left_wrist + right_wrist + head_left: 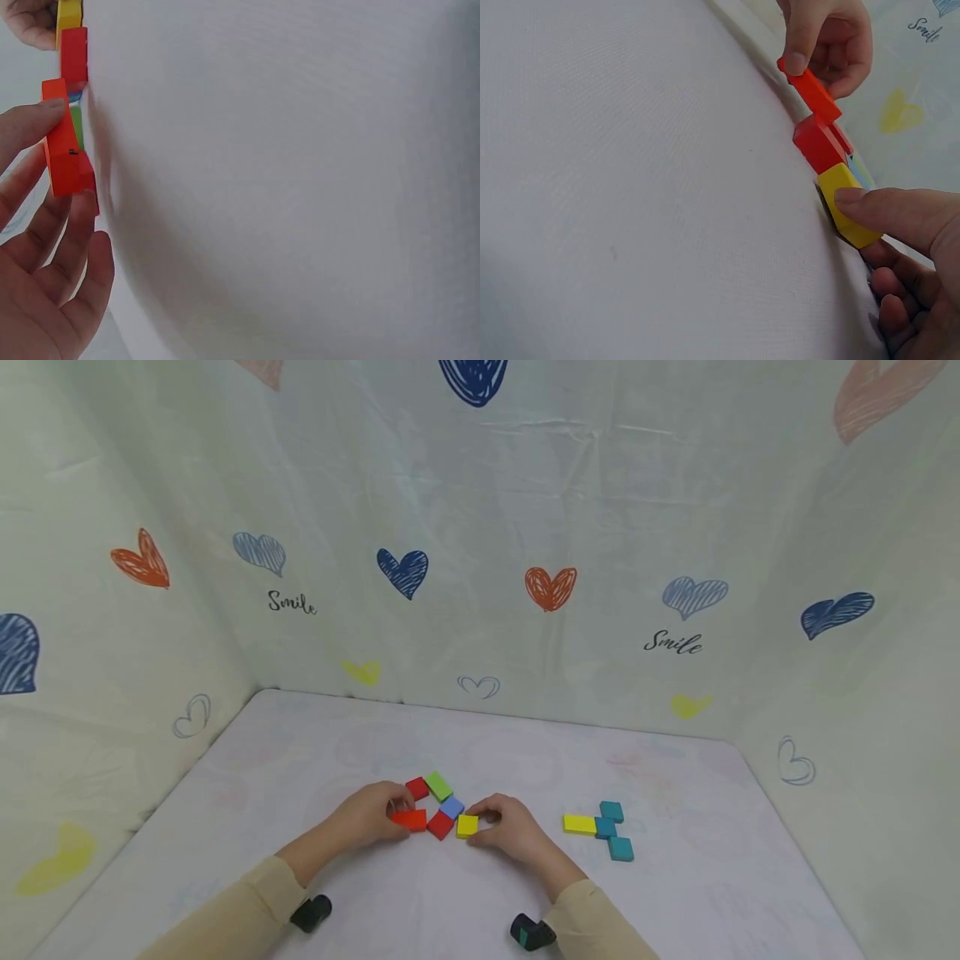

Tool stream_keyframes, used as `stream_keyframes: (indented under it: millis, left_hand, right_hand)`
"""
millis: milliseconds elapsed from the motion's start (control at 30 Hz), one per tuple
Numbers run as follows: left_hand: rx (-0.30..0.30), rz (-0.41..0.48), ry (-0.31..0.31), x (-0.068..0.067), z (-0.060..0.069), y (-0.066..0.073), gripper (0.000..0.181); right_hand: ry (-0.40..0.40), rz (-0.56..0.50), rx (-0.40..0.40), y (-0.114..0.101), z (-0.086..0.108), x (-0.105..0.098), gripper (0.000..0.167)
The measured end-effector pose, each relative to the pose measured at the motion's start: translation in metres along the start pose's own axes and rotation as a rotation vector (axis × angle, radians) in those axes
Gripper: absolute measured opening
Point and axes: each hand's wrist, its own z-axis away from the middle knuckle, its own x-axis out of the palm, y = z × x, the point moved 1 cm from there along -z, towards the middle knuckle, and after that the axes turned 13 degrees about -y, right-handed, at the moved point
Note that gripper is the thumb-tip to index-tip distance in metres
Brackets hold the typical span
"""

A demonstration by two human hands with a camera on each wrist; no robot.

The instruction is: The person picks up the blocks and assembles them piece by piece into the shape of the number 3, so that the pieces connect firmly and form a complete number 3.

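Observation:
My left hand (378, 812) pinches an orange-red block (410, 820) between thumb and fingers, at the left of a small cluster. In the left wrist view the thumb presses on that block's face. A yellow block (467, 826) at the cluster's right side is pinched by my right hand (512, 829); the right wrist view shows the thumb on it. Between the two hands a red block (440, 824) stands tilted, with a blue block (452, 807) touching it. Farther back are a green block (438, 787) and another red block (417, 788), close to the left fingers.
To the right lies a second group: a longer yellow block (579, 824), a blue-teal block (605, 827) and two teal blocks (612, 812). The white-covered table (697, 793) meets a curtain (480, 510) printed with hearts at its back edge.

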Motion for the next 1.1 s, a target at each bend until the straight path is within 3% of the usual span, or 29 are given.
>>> stream_keyframes:
  millis: [200, 433, 833, 1100]
  left_hand:
    - [-0.002, 0.005, 0.018, -0.005, -0.002, 0.01, 0.026]
    - [0.058, -0.003, 0.01, -0.01, -0.007, 0.027, 0.024]
    - [0.098, -0.012, -0.047, -0.002, -0.031, 0.063, 0.025]
    - [0.151, -0.027, -0.043, 0.006, -0.048, 0.087, 0.025]
  right_hand:
    - [-0.016, -0.036, 0.011, 0.0, 0.003, -0.005, 0.029]
    - [-0.031, -0.036, 0.019, -0.006, 0.014, -0.017, 0.028]
    - [0.047, -0.046, 0.064, -0.01, 0.039, -0.048, 0.031]
    - [0.134, -0.031, 0.127, -0.006, 0.056, -0.072, 0.031]
